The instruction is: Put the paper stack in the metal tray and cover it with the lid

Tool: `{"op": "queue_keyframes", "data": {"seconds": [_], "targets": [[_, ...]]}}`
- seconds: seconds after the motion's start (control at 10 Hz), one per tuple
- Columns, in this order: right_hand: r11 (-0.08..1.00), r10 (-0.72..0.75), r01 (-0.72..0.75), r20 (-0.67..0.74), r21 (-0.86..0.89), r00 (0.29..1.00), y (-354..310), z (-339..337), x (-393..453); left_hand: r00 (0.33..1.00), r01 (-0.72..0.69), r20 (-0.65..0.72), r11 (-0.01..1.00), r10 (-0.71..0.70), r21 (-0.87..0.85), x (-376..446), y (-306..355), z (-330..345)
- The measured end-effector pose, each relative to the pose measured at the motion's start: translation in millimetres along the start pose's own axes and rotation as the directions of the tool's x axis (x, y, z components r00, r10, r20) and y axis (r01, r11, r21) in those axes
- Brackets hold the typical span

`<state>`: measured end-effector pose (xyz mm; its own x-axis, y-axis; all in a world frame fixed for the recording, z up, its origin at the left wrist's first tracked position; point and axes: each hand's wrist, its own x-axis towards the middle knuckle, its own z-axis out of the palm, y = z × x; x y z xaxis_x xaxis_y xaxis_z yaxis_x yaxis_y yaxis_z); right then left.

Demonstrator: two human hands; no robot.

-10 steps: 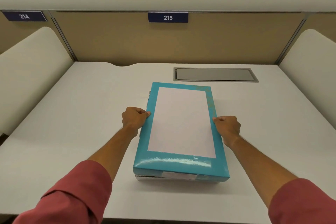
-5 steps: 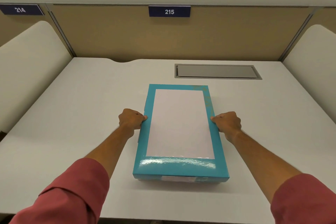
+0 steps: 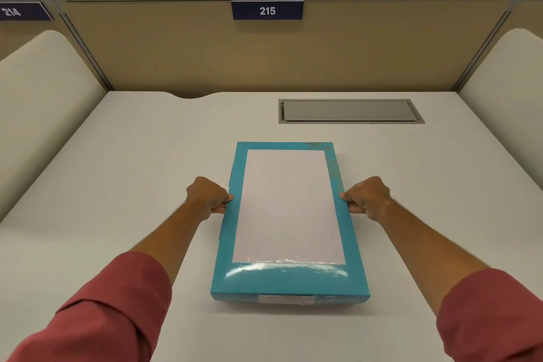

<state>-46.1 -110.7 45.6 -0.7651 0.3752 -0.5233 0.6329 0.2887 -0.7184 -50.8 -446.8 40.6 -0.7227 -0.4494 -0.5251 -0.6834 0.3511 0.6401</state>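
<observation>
A teal lid (image 3: 289,276) with a white rectangular panel on top lies flat in the middle of the white desk (image 3: 117,185). It covers what is beneath it; only a thin grey sliver of the tray (image 3: 231,178) shows at the lid's left side, and the paper stack is hidden. My left hand (image 3: 207,195) grips the lid's left long edge, thumb on top. My right hand (image 3: 367,197) grips the right long edge the same way.
A grey metal cable hatch (image 3: 349,111) is set into the desk at the back right. A tan partition (image 3: 264,62) with a "215" sign (image 3: 267,10) stands behind. Cream side dividers (image 3: 38,114) flank the desk on both sides.
The lid has come down: the white tray front that showed beneath it a second ago is now covered. Both hands stay on the lid's sides.
</observation>
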Motion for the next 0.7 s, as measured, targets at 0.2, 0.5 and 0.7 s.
{"op": "queue_keyframes", "data": {"seconds": [0.2,0.5,0.7], "targets": [[0.999,0.003,-0.003,0.001,-0.040,1.000,1.4,2.3,3.3,1.000,-0.006,-0.009,1.000,0.007,0.027,4.0,-6.7,5.8],[0.997,-0.033,0.032,-0.005,-0.077,0.999,2.3,3.2,-1.6,0.998,-0.058,-0.030,0.992,0.062,0.108,2.0,-8.8,7.8],[0.936,-0.179,0.151,-0.060,-0.318,0.982,-2.4,5.2,-16.3,0.981,-0.172,-0.036,0.944,0.190,0.282,-13.7,-5.4,9.8]]}}
